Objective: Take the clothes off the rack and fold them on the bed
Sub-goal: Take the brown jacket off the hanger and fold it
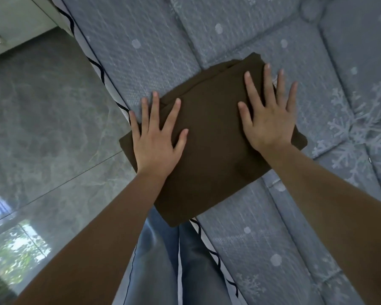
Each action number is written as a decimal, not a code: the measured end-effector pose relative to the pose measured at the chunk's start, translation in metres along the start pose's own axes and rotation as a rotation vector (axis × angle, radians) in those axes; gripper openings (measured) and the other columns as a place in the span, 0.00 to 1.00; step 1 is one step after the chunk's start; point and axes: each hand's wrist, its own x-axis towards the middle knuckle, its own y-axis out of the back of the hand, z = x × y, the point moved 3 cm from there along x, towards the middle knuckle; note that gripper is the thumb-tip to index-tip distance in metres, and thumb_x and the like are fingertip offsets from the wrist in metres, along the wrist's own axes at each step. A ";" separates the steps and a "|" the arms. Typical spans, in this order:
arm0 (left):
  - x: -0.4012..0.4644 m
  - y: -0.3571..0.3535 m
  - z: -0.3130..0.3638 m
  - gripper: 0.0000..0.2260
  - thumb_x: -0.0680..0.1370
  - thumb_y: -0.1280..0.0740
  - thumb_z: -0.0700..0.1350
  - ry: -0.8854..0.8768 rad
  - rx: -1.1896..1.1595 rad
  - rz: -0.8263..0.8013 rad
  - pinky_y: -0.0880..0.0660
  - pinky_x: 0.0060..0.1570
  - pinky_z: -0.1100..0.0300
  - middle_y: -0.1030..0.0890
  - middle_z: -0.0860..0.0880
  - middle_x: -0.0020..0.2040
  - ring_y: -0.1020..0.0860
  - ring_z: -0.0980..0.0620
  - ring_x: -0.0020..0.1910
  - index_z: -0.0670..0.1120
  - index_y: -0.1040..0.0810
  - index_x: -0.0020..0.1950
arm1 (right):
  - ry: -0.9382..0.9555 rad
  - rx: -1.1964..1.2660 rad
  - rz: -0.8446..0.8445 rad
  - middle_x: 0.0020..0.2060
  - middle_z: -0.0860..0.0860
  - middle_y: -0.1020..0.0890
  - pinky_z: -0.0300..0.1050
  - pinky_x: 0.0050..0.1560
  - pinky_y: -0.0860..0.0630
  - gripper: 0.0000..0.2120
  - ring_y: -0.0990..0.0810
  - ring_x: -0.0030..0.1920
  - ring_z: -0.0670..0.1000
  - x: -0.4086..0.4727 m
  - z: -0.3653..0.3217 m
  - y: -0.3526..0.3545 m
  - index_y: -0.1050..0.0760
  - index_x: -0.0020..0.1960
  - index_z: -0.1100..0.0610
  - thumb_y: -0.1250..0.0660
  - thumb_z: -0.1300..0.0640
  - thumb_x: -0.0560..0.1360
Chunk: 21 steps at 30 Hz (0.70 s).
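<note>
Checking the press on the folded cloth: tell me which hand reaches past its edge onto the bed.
The left hand: its outer fingers lie beyond the brown cloth on the bed. The right hand lies almost wholly on the cloth.

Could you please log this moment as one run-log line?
left hand: flat on brown garment | right hand: flat on it | garment: folded, at bed edge

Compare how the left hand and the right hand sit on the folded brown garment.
The left hand lies at the edge of the folded brown garment nearest the floor, its outer fingers reaching past the cloth onto the bed cover. The right hand lies toward the far side, over the bed, mostly on the cloth. The left hand sits lower in the picture than the right. Both are flat, fingers spread, palms down.
</note>
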 end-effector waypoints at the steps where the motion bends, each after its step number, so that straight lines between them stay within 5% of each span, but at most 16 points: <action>1: -0.001 0.006 0.003 0.28 0.83 0.50 0.62 0.020 0.024 0.000 0.54 0.76 0.38 0.54 0.44 0.82 0.56 0.42 0.80 0.56 0.51 0.81 | 0.011 0.018 0.043 0.82 0.55 0.52 0.66 0.78 0.54 0.30 0.56 0.81 0.60 -0.005 -0.009 0.007 0.55 0.82 0.48 0.56 0.39 0.84; 6: -0.050 0.015 0.060 0.29 0.82 0.45 0.51 -0.065 -0.033 0.049 0.55 0.77 0.39 0.52 0.45 0.82 0.56 0.44 0.81 0.44 0.48 0.81 | 0.357 0.233 0.080 0.81 0.55 0.45 0.63 0.78 0.51 0.29 0.51 0.81 0.58 -0.063 -0.074 0.013 0.44 0.81 0.56 0.44 0.46 0.83; 13: -0.053 -0.025 0.044 0.31 0.82 0.44 0.57 -0.110 -0.012 0.003 0.52 0.77 0.39 0.51 0.47 0.82 0.53 0.45 0.81 0.50 0.49 0.82 | 0.383 -0.002 -0.041 0.81 0.49 0.47 0.60 0.78 0.49 0.27 0.52 0.81 0.56 -0.071 -0.012 -0.024 0.47 0.81 0.44 0.49 0.40 0.84; 17: -0.051 -0.023 0.044 0.30 0.82 0.47 0.59 -0.122 0.004 -0.001 0.52 0.77 0.39 0.52 0.47 0.82 0.54 0.45 0.81 0.51 0.50 0.82 | 0.182 -0.022 -0.048 0.82 0.48 0.49 0.63 0.78 0.50 0.27 0.51 0.81 0.58 -0.058 0.028 -0.021 0.50 0.81 0.39 0.51 0.38 0.83; 21: -0.057 -0.018 0.032 0.28 0.83 0.48 0.60 -0.031 0.043 0.003 0.55 0.76 0.36 0.54 0.48 0.82 0.55 0.45 0.81 0.57 0.52 0.81 | -0.183 0.208 -0.252 0.82 0.48 0.52 0.62 0.79 0.50 0.27 0.53 0.81 0.57 -0.047 0.054 -0.024 0.64 0.78 0.33 0.60 0.34 0.82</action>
